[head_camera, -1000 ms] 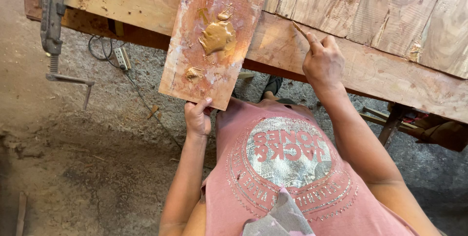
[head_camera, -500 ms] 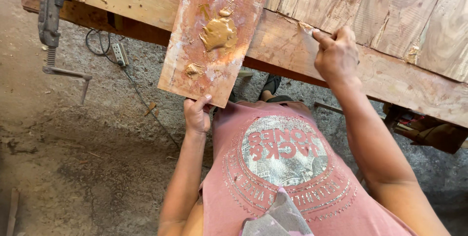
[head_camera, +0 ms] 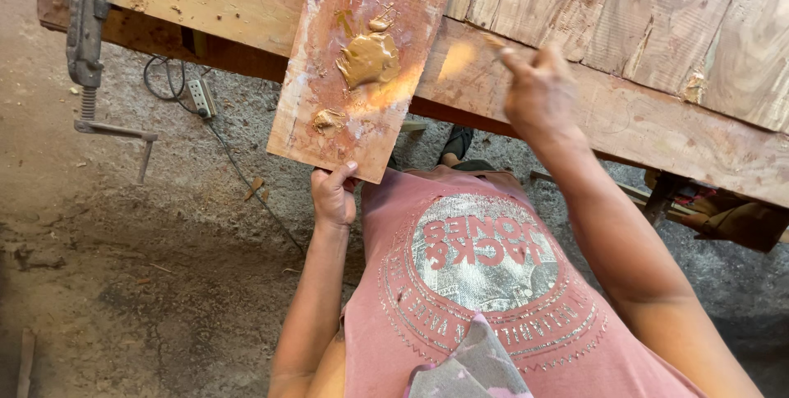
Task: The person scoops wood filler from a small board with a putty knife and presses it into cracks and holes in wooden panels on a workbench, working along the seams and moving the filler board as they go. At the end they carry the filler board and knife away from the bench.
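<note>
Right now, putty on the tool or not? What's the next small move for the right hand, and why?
Probably a short spreading stroke along the plank edge. The right hand is on that edge with a tan smear beside its blurred tip, unsmoothed. The left hand holds the small board with the putty blob close by. Load on the tool: cannot tell.

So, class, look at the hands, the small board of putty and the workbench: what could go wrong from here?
1. The left hand grips the small board only by its lower edge, so it could tip and the putty blob slide off.
2. The right hand works close to the rough plank; splinters are a likely hazard.
3. The cable trails across the floor and might trip someone.
</note>
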`<state>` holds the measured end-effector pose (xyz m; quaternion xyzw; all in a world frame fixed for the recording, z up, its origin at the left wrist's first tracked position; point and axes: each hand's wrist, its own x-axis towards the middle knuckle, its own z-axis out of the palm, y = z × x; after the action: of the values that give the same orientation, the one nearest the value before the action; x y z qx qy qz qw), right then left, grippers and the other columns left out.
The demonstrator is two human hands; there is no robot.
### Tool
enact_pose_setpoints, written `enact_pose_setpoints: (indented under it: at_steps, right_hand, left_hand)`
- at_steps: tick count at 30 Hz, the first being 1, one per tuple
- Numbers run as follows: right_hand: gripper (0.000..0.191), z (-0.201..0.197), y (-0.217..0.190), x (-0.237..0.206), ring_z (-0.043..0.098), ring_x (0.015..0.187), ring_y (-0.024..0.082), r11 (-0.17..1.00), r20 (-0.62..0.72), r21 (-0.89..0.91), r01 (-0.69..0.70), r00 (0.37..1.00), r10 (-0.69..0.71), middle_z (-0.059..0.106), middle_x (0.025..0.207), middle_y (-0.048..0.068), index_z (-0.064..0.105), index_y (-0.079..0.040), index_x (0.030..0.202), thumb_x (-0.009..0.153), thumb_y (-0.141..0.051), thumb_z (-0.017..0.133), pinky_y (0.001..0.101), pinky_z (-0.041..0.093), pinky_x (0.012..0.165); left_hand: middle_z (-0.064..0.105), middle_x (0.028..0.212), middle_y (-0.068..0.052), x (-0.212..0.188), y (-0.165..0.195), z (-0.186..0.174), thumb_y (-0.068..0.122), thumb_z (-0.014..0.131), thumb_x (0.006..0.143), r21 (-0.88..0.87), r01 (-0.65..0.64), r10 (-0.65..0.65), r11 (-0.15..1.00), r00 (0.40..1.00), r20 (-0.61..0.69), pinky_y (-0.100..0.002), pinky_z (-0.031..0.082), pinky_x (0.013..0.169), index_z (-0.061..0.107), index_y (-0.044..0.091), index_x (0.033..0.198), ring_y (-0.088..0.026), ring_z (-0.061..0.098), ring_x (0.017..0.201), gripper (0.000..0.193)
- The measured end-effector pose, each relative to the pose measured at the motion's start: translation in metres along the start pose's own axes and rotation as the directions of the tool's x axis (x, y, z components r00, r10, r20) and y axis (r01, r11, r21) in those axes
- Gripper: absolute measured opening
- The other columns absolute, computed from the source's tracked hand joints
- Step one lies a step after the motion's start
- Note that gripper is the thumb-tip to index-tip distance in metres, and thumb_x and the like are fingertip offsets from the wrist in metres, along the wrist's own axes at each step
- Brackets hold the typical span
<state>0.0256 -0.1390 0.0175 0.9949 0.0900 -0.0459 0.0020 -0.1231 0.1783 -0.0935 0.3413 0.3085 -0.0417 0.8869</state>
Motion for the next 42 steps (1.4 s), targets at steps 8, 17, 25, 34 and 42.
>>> enact_pose_setpoints:
  at_steps: [8,17,25,34,42]
  right_hand:
    - [0.044,-0.011,0.016,-0.005,0.053,0.080,0.024,0.998,0.054,0.009,-0.059,0.997,0.058,0.054,0.094,0.015,0.070,-0.020,0.140,0.100,-0.004,0.059,0.0351,0.049,0.063]
    - [0.053,0.031,-0.016,-0.004,0.055,0.081,0.027,0.995,-0.205,0.080,0.052,0.978,-0.034,0.051,0.096,0.015,0.065,-0.009,0.146,0.093,0.001,0.065,0.0385,0.052,0.064]
    - [0.055,0.021,-0.036,-0.003,0.061,0.080,0.023,0.997,-0.011,0.073,0.002,1.000,-0.002,0.054,0.106,0.015,0.060,-0.009,0.148,0.094,0.005,0.061,0.0341,0.055,0.062]
    - [0.058,0.033,0.066,-0.095,0.061,0.084,0.034,0.903,-0.301,0.373,-0.214,0.892,0.336,0.056,0.108,0.021,0.059,-0.011,0.151,0.094,-0.001,0.065,0.0461,0.054,0.072]
    - [0.055,0.083,0.113,-0.170,0.056,0.099,0.031,0.724,-0.586,0.562,-0.399,0.426,0.689,0.053,0.110,0.015,0.058,-0.011,0.152,0.099,0.002,0.067,0.0429,0.051,0.086]
  left_hand:
    - [0.072,0.111,-0.012,-0.001,0.001,0.001,-0.004,0.066,0.083,-0.034,0.020,-0.020,0.999,1.000,0.015,-0.036,0.058,0.087,0.061,-0.006,0.124,-0.022,0.072,0.097,0.041]
    - [0.071,0.114,-0.012,0.000,0.005,0.000,-0.005,0.067,0.085,-0.067,0.047,-0.045,0.997,0.998,0.033,-0.036,0.057,0.090,0.061,-0.006,0.126,-0.023,0.070,0.101,0.041]
    - [0.068,0.125,-0.011,-0.001,0.010,-0.002,-0.007,0.068,0.085,-0.131,0.067,-0.056,0.989,0.994,0.089,-0.039,0.055,0.096,0.056,-0.003,0.136,-0.024,0.068,0.111,0.052]
    - [0.067,0.128,-0.012,-0.003,0.007,0.005,-0.005,0.067,0.085,-0.127,0.133,-0.112,0.983,0.981,0.158,-0.043,0.055,0.099,0.054,0.001,0.141,-0.028,0.067,0.114,0.057]
    - [0.067,0.137,-0.012,0.007,0.010,0.013,0.000,0.065,0.081,-0.217,0.199,-0.159,0.956,0.969,0.188,-0.047,0.052,0.104,0.055,0.005,0.144,-0.031,0.064,0.124,0.063]
